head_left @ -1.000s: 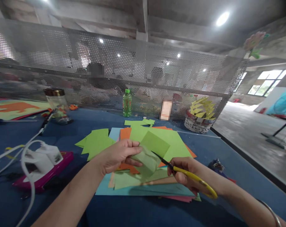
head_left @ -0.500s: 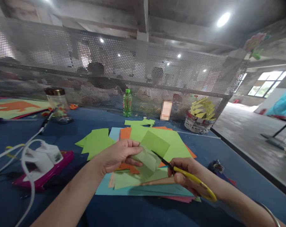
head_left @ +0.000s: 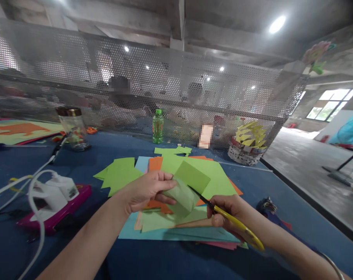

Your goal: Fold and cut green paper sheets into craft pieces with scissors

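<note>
My left hand (head_left: 147, 189) pinches a folded light green paper sheet (head_left: 187, 186) and holds it up over a stack of coloured paper (head_left: 179, 229) on the blue table (head_left: 170, 264). My right hand (head_left: 227, 212) grips yellow-handled scissors (head_left: 231, 223). Their dark blades reach into the right side of the green sheet, close to my left fingertips.
A white glue gun (head_left: 52, 192) on a magenta tray, with its cord, lies at the left. A glass jar (head_left: 73, 128), a green bottle (head_left: 157, 126) and a woven basket with yellow paper (head_left: 246, 146) stand by the perforated metal screen (head_left: 165, 89). The table's right edge drops to the floor.
Almost nothing differs. Both hands keep their hold, and the scissors stay at the sheet's edge with only a slight shift.
</note>
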Tool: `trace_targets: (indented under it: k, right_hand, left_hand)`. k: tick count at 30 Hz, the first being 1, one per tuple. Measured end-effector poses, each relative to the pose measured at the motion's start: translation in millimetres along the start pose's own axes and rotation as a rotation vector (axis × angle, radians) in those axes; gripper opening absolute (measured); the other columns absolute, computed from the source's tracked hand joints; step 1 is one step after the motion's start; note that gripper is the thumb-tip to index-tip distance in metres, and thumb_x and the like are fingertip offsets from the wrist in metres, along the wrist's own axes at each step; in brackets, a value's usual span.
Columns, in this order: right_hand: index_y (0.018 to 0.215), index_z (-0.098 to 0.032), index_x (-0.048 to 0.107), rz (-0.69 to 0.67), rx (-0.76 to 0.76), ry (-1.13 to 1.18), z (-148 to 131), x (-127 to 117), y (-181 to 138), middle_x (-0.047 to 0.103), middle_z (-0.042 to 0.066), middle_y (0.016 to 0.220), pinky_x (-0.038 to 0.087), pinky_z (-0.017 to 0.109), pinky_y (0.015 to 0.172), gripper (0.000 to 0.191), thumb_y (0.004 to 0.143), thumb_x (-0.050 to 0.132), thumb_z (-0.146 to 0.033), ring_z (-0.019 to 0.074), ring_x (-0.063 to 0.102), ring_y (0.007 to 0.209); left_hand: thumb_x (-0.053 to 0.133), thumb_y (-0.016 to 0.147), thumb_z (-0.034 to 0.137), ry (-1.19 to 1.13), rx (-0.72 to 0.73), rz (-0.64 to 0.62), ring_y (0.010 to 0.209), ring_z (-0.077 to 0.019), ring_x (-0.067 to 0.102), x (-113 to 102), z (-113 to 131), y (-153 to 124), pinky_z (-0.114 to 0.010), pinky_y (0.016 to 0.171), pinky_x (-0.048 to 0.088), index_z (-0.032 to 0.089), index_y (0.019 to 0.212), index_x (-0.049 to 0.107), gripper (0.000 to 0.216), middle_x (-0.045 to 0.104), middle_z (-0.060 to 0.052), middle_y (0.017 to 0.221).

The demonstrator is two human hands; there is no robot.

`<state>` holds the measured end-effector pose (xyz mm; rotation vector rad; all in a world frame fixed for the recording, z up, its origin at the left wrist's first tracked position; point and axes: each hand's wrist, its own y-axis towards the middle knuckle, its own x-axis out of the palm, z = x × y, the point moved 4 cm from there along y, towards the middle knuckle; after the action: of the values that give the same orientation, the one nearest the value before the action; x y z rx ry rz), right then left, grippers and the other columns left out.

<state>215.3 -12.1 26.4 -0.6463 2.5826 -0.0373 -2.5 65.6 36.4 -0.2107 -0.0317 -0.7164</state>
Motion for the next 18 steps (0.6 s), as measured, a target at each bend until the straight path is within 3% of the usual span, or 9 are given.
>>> trace_targets:
  k: [6,14,18]
  right_hand:
    - [0.083,-0.016,0.056,0.04,-0.039,-0.052,-2,0,0,0.039,-0.006,0.063,0.023,0.016,0.038,0.037,0.085,0.06,-0.053,0.0056,0.028,0.049]
    - [0.088,-0.018,0.052,-0.011,-0.083,-0.099,-8,4,-4,0.043,-0.005,0.067,0.031,0.016,0.04,0.042,0.088,0.051,-0.059,0.0064,0.036,0.048]
    - [0.089,-0.017,0.051,0.005,-0.132,-0.196,-17,7,-6,0.042,-0.003,0.071,0.03,0.017,0.044,0.04,0.09,0.048,-0.057,0.0077,0.037,0.055]
  left_hand:
    - [0.067,0.081,0.032,0.005,0.008,-0.002,0.088,-0.0183,0.066,0,1,-1,-0.03,0.078,0.058,0.016,0.087,0.073,0.017,0.072,-0.006,0.095]
    - [0.066,0.082,0.03,0.003,-0.007,0.011,0.082,-0.0153,0.067,0,1,0,-0.026,0.074,0.058,0.015,0.09,0.073,0.017,0.073,-0.006,0.094]
    - [0.065,0.084,0.03,0.005,-0.012,-0.036,0.083,-0.0165,0.068,3,1,0,-0.027,0.074,0.058,0.014,0.089,0.072,0.018,0.074,-0.009,0.095]
